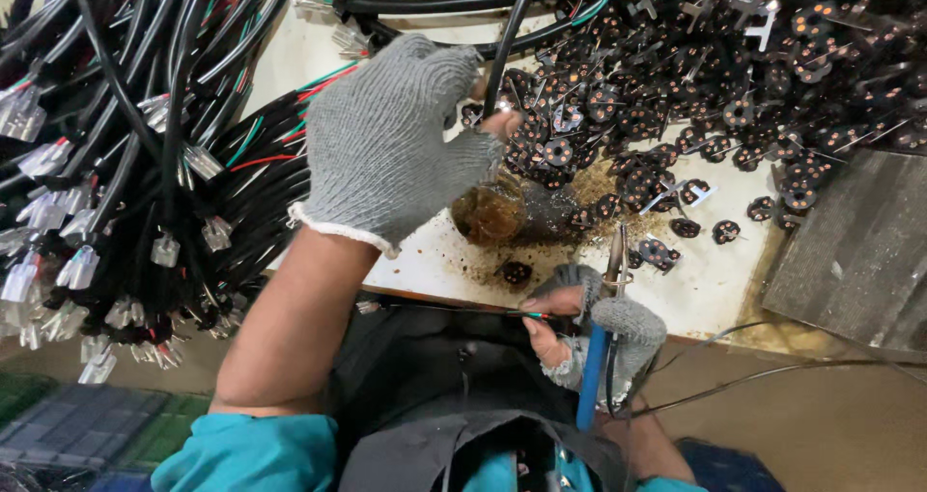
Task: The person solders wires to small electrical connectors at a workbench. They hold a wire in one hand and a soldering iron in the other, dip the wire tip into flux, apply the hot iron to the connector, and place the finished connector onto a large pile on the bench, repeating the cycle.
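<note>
Gripping a blue-handled soldering iron (pixel 596 357) low and near the body, the right hand (pixel 594 333) is closed around it, and its bare fingertips also pinch a thin wire (pixel 454 309) lying across the lap, seemingly so tip and wire end stay close. Farther off, the gloved left hand (pixel 391 140) pinches a black cable (pixel 509 38) over the stained white surface (pixel 710 289), beside a brown flux-like pot (pixel 491 212). Small black round connector pieces (pixel 695 96) are heaped at far right, within reach. Bundled cables with clear terminals (pixel 106 164) crowd the left.
</note>
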Demonstrator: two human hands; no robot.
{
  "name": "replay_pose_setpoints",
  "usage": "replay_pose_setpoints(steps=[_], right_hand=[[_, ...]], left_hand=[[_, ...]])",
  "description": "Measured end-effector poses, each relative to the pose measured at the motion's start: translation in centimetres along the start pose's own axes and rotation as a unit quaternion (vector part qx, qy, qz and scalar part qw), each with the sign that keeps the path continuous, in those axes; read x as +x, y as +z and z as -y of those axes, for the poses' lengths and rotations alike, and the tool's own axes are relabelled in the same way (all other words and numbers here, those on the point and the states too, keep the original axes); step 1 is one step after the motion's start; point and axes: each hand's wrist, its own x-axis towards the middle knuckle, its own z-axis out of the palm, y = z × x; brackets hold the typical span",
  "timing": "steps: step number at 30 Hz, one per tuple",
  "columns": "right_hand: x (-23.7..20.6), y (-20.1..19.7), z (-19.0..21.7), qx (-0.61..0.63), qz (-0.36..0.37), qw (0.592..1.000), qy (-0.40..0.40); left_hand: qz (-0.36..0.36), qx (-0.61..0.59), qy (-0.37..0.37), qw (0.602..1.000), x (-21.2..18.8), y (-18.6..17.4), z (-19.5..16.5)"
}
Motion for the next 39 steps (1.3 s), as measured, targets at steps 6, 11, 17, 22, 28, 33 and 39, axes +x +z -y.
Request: replay_pose_setpoints(steps=[6,11,17,22,28,33,39], right_hand=[[0.4,0.1,0.8,-0.08,0.032,0.996,0.015],[0.3,0.1,-0.1,-0.037,0.045,0.998,0.011],[-1.0,-0.2,-2.1,-0.02,0.08,0.991,0.108],[-1.4,-0.4,-4.0,-0.024,0.087,0.996,0.003],[-1.7,-0.3,-4.1,0.0,0.057,0.998,-0.01],[-1.5,0.2,-3.0,0.026,0.05,0.998,0.006],[-1.0,-0.8,-2.0,0.008,0.142,0.987,0.073]], left_hand=[[-0.016,0.045,-0.025,0.999,0.9,-1.7,0.0],[-0.094,0.092,0.038,0.991,-0.1,-6.0,1.0],[0.066,-0.204,0.126,0.969,-8.5,-3.8,-2.3],[0.059,-0.256,0.073,0.962,-12.4,1.4,-4.2],[0.109,-0.302,0.012,0.947,-14.2,3.5,-4.9],[0.149,-0.339,-0.017,0.929,-14.7,4.0,-4.3],[0.176,-0.366,-0.08,0.91,-14.3,3.3,-4.1]])
